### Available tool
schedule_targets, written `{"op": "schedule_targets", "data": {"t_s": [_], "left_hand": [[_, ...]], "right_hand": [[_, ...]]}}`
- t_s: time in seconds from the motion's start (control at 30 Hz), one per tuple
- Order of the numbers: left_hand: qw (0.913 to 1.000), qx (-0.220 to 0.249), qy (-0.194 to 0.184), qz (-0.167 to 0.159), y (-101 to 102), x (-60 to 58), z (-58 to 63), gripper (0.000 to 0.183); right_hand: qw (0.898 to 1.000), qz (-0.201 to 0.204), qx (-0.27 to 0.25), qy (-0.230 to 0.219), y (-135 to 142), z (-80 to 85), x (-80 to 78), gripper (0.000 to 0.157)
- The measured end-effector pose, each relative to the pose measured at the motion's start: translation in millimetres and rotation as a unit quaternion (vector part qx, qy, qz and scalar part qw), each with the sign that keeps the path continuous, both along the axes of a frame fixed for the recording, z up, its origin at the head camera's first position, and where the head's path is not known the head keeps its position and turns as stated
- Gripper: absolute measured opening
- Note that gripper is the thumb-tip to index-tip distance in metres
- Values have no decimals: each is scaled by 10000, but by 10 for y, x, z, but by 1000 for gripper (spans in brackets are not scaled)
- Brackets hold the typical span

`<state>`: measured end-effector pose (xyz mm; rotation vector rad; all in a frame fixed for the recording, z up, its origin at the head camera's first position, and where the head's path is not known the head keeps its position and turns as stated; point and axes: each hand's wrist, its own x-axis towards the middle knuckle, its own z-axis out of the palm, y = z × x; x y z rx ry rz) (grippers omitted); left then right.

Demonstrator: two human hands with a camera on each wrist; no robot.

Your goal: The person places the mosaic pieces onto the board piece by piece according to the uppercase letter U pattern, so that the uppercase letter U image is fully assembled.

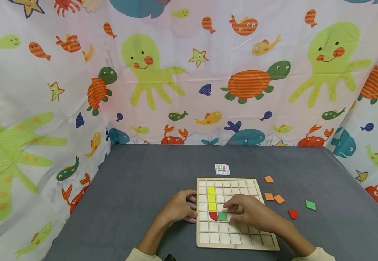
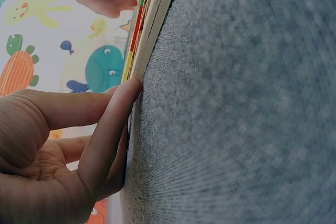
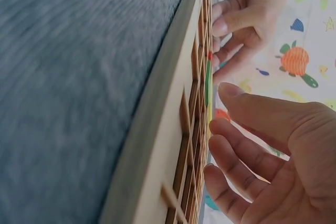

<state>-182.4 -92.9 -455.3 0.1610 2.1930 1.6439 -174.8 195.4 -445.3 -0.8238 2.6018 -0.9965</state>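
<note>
A wooden grid board lies on the grey table. Three yellow squares form a column in its cells. Below them sits a red quarter-round tile, with a green square tile directly to its right. My left hand touches the board's left edge with its fingertips, thumb and fingers loosely bent, also seen in the left wrist view. Over the board, just right of the green tile, my right hand hovers with thumb and fingers apart. Nothing shows between its fingers in the right wrist view.
Right of the board lie orange squares, a red tile and a green tile. A small pattern card lies behind the board. A sea-animal printed curtain hangs behind and beside the table.
</note>
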Motion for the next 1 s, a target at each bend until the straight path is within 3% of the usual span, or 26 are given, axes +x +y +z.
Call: {"op": "schedule_targets", "data": {"t_s": [0.37,0.53,1.0], "left_hand": [[10000,-40,21,-28,-3,0,-21,77],[10000,-52,-36,-22,-1,-7,-19,76],[10000,-33,46,-42,-1,-2,-11,76]], "right_hand": [[9987,-268,-411,-128,332,11,39,37],[9982,-542,-251,109,517,26,54,36],[9881,-1522,105,188,1084,33,71,41]]}}
